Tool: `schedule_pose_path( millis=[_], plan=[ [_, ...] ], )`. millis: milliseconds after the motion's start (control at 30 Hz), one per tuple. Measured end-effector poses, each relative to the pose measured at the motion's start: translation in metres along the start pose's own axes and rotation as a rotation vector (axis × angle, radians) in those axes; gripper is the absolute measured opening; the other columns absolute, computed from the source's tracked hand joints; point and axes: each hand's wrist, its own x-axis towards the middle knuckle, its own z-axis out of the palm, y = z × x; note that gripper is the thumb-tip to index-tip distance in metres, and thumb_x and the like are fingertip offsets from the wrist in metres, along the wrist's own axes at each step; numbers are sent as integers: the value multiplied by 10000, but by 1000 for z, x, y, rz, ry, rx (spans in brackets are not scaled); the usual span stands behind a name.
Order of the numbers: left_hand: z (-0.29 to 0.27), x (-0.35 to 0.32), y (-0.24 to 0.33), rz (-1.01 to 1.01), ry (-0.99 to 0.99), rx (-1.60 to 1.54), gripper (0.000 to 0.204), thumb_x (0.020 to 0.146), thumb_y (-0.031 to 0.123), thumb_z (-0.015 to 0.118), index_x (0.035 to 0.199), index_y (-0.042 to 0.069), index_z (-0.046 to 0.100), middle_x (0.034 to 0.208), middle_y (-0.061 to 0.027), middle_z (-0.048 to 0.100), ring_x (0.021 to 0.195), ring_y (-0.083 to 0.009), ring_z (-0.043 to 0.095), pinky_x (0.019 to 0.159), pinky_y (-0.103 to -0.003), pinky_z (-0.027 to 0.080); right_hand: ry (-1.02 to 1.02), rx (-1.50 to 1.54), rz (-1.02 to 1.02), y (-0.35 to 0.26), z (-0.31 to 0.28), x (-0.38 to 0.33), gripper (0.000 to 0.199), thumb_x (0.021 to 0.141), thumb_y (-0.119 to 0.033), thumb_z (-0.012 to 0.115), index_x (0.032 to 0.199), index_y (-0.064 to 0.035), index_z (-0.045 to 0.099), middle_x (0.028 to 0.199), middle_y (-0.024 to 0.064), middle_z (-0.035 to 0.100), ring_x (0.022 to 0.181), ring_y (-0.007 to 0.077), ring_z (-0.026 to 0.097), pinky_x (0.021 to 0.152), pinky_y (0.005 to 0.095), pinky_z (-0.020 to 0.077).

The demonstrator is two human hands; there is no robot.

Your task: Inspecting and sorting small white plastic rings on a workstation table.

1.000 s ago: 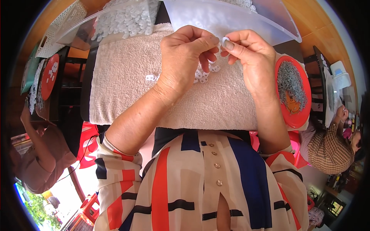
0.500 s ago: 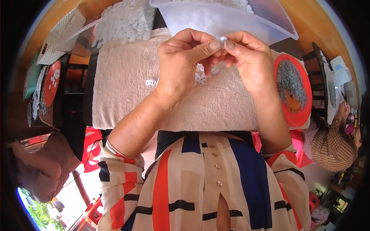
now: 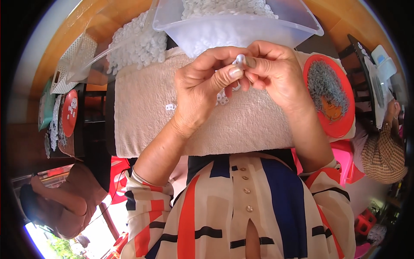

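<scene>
Head view: the beige terry-cloth towel (image 3: 146,116) covers the work surface and serves as the reference landmark. Above the middle of the towel, the left hand (image 3: 202,88) and the right hand (image 3: 278,75) meet with fingertips touching. Both hands are closed in a pinch: thumb and forefinger of each grip the same small white plastic part (image 3: 239,59), with the remaining fingers curled loosely beneath. The part is held clear of the towel, just in front of the translucent plastic tub (image 3: 241,30), which stands at the far edge of the towel and is filled with white parts. A few loose small white pieces (image 3: 171,106) lie on the towel, left of the left hand. A clear plastic bag of white pieces (image 3: 133,45) lies at the far left corner of the towel. A round red dish (image 3: 330,99) holding grey and orange material rests at the right edge of the towel.
</scene>
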Motion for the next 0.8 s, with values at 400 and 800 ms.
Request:
schedule_pose_path(
  millis=[400,800],
  plan=[
    [-1,-7,-5,3,39,-27,153,919,107,626,1016,-11,610,782,-97,684,637,-131,644,499,-188,408,-89,165,166,9,2,2,230,890,-197,660,830,13,588,604,32,532,488,141,543,438,222,375],
    [-5,-6,-10,-83,40,-70,119,917,115,628,973,12,613,753,-83,683,588,-129,650,447,-192,400,-75,240,157,20,5,-2,214,927,-181,611,803,-18,550,587,17,476,511,167,556,443,223,359]
  ],
)
